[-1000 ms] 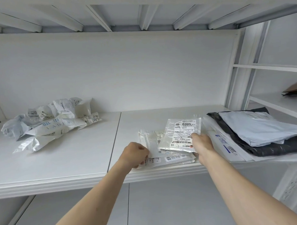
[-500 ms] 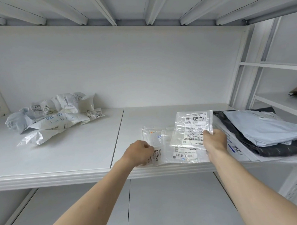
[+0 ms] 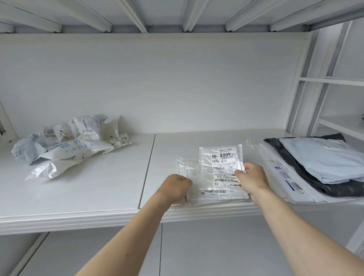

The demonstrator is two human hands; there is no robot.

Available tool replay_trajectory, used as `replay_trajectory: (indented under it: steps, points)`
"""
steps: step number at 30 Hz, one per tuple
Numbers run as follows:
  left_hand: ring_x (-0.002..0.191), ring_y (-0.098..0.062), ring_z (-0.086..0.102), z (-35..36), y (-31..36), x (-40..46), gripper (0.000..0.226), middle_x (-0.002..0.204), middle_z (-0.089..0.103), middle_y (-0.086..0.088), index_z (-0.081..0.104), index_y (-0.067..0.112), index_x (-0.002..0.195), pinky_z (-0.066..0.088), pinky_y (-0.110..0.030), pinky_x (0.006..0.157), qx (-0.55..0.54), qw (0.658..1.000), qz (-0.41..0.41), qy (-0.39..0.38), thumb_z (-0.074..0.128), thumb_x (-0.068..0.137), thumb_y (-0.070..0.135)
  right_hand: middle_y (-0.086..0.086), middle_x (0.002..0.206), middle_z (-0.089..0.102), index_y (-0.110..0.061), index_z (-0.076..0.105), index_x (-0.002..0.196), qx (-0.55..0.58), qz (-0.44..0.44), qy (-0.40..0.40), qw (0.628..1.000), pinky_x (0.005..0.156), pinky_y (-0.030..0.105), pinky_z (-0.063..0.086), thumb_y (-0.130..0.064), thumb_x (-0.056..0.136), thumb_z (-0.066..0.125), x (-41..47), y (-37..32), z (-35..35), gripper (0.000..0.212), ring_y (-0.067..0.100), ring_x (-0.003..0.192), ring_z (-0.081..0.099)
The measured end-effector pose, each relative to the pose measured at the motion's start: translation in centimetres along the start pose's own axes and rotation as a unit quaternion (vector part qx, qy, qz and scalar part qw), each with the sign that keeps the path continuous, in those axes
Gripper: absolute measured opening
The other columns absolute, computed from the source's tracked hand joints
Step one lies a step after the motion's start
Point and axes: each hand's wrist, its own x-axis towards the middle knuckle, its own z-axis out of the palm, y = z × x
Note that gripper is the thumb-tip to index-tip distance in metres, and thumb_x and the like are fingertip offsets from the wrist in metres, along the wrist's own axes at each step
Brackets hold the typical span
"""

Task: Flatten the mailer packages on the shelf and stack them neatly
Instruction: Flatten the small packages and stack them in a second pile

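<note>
Two hands work at the shelf (image 3: pixel 75 195) edge: the right hand (image 3: pixel 253 177) pinches a clear labelled mailer (image 3: pixel 220 167), the left hand (image 3: pixel 175 186) grips the flat pile (image 3: pixel 218 195) beneath. Crumpled mailers (image 3: pixel 70 146) lie far left; folded bags (image 3: pixel 322 166) are stacked right.

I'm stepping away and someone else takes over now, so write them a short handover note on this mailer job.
Left hand: fingers curled on the left edge of the small clear stack at the shelf front.
Right hand: pinching the clear 4003 mailer over that stack.
Done: large flattened stack at the right.
Left: lay the 4003 mailer flat and square; then flatten and stack the crumpled pile at the left rear.
</note>
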Motion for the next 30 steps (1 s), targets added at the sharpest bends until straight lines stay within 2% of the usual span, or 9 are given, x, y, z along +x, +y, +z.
replay_trajectory:
  steps: [3, 5, 8, 13, 18, 20, 23, 27, 30]
  points:
    - [0.052, -0.018, 0.028, 0.2, -0.2, 0.3, 0.026, 0.058, 0.032, 0.0, 0.036, 0.015, 0.061, 0.023, -0.025, 0.05, 0.017, 1.0, -0.002, 0.001, 0.054, 0.08, 0.014, 0.025, 0.11, 0.064, 0.005, 0.06, 0.101, -0.037, -0.026, 0.001, 0.999, 0.085, 0.05, 0.052, -0.009, 0.089, 0.059, 0.8, 0.5, 0.5, 0.018, 0.04, 0.104, 0.061]
    - [0.052, -0.02, 0.041, 0.4, -0.3, 0.4, 0.014, 0.06, 0.048, -0.003, 0.052, 0.007, 0.069, 0.034, -0.024, 0.053, 0.048, 0.999, -0.002, -0.001, 0.058, 0.07, 0.019, 0.023, 0.105, 0.066, 0.005, 0.059, 0.097, -0.061, -0.044, 0.001, 0.997, 0.074, 0.041, 0.052, -0.008, 0.089, 0.059, 1.1, 0.7, 0.6, 0.015, 0.042, 0.1, 0.062]
    - [0.067, -0.019, 0.058, 0.5, 0.1, 0.4, 0.034, 0.08, 0.068, -0.003, 0.065, 0.004, 0.105, 0.048, -0.03, 0.066, 0.062, 0.998, 0.01, -0.001, 0.064, 0.074, 0.019, 0.019, 0.096, 0.069, 0.002, 0.061, 0.094, -0.072, -0.061, -0.002, 0.996, 0.064, 0.03, 0.038, -0.009, 0.089, 0.057, 1.5, 0.8, 0.9, 0.012, 0.041, 0.093, 0.063]
    - [0.087, -0.022, 0.062, 0.3, 0.5, 0.8, 0.04, 0.104, 0.067, -0.006, 0.061, 0.01, 0.12, 0.05, -0.034, 0.082, 0.047, 0.999, 0.018, 0.02, 0.06, 0.081, 0.019, 0.021, 0.094, 0.067, 0.001, 0.059, 0.095, -0.087, -0.072, -0.002, 0.994, 0.061, 0.032, 0.038, -0.012, 0.09, 0.057, 1.7, 0.4, 1.5, 0.014, 0.028, 0.07, 0.054]
    - [0.124, -0.017, 0.049, 0.4, 0.5, 0.6, 0.061, 0.141, 0.051, -0.004, 0.037, 0.017, 0.149, 0.038, -0.026, 0.101, 0.032, 0.999, 0.004, 0.017, 0.054, 0.091, 0.022, 0.005, 0.131, 0.059, -0.016, 0.048, 0.136, -0.107, -0.079, -0.048, 0.99, 0.085, 0.03, 0.046, -0.009, 0.093, 0.056, 1.5, 0.2, 1.6, 0.045, 0.026, 0.108, 0.06]
    - [0.131, -0.021, 0.045, 0.4, 0.4, 0.5, 0.061, 0.144, 0.046, -0.003, 0.038, 0.02, 0.148, 0.039, -0.029, 0.105, 0.039, 0.999, 0.007, 0.014, 0.053, 0.089, 0.025, 0.0, 0.15, 0.042, -0.026, 0.036, 0.148, -0.153, -0.096, -0.083, 0.98, 0.101, 0.034, 0.043, -0.008, 0.094, 0.051, 1.3, 0.1, 1.5, 0.059, 0.022, 0.12, 0.053]
    - [0.132, -0.026, 0.044, 0.6, 0.0, 0.5, 0.063, 0.15, 0.038, 0.001, 0.055, 0.018, 0.136, 0.04, -0.041, 0.109, 0.062, 0.998, 0.007, 0.02, 0.048, 0.077, 0.039, -0.003, 0.162, 0.02, -0.032, 0.05, 0.14, -0.251, -0.134, -0.139, 0.949, 0.117, 0.04, 0.024, -0.004, 0.096, 0.04, 0.6, -0.3, 1.6, 0.053, 0.022, 0.142, 0.033]
    - [0.125, -0.033, 0.046, 0.9, 0.1, 0.5, 0.034, 0.111, 0.056, -0.003, 0.061, 0.007, 0.086, 0.038, -0.045, 0.106, 0.066, 0.997, -0.01, 0.029, 0.038, 0.084, 0.032, -0.003, 0.163, 0.013, -0.035, 0.054, 0.137, -0.322, -0.146, -0.177, 0.919, 0.118, 0.034, 0.015, -0.003, 0.098, 0.036, -0.8, -1.1, 1.3, 0.054, 0.021, 0.148, 0.019]
    - [0.112, -0.044, 0.052, 0.9, -0.2, 0.7, 0.042, 0.105, 0.059, -0.013, 0.058, 0.006, 0.085, 0.044, -0.05, 0.097, 0.064, 0.997, -0.009, 0.029, 0.036, 0.071, 0.038, -0.003, 0.163, 0.013, -0.036, 0.056, 0.135, -0.32, -0.149, -0.182, 0.918, 0.118, 0.036, 0.016, -0.002, 0.097, 0.036, -1.4, -1.4, 0.8, 0.055, 0.021, 0.148, 0.021]
